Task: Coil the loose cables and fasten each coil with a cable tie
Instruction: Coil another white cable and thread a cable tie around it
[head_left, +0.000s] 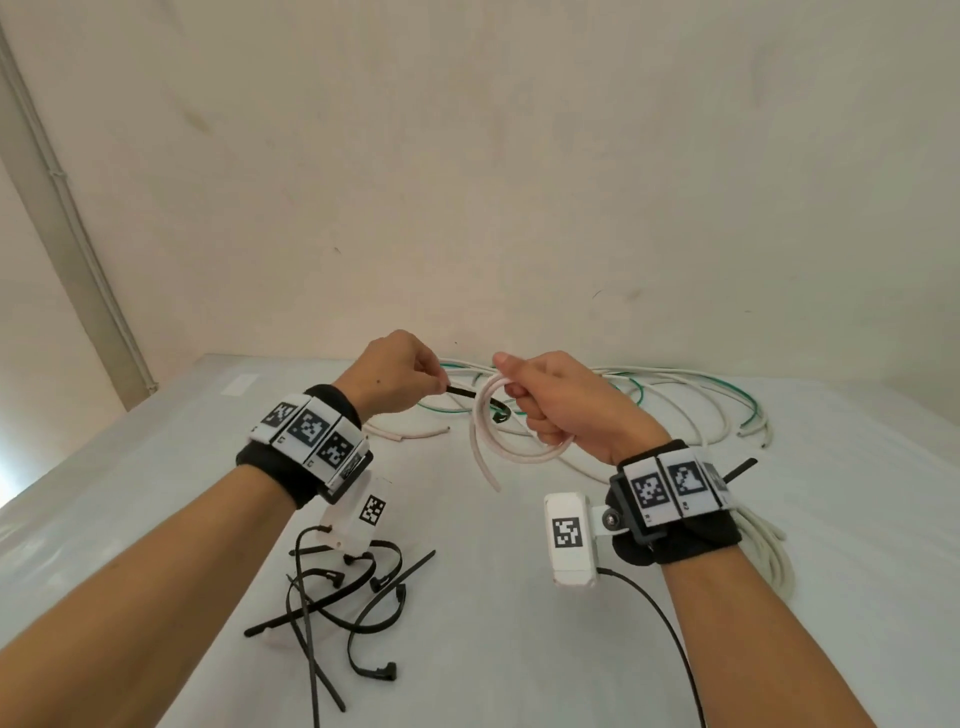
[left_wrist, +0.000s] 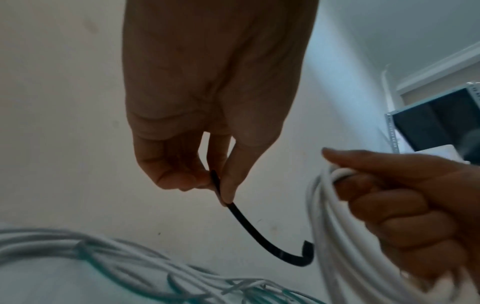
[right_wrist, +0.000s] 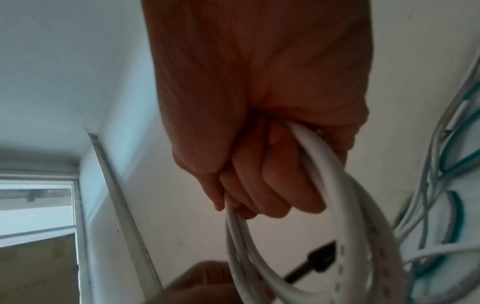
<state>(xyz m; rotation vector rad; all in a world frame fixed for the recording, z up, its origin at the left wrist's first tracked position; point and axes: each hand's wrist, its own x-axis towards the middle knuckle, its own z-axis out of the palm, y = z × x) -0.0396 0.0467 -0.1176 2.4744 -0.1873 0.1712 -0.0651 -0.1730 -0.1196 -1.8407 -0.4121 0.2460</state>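
Note:
My right hand (head_left: 540, 405) grips a small coil of white cable (head_left: 493, 441) above the table, fingers wrapped round its loops (right_wrist: 324, 205). My left hand (head_left: 400, 379) pinches the tail of a black cable tie (head_left: 467, 392) between thumb and fingertips (left_wrist: 228, 191). The tie (left_wrist: 259, 232) curves down toward the coil (left_wrist: 327, 216), and its head sits right beside the loops, seen as a dark block (right_wrist: 322, 259) in the right wrist view. Whether the tie passes round the coil I cannot tell.
Loose white and green cables (head_left: 675, 405) sprawl at the back of the white table (head_left: 156, 467). Several spare black cable ties (head_left: 343, 597) lie near the front left. Another white coil (head_left: 769, 551) lies at the right. A wall stands close behind.

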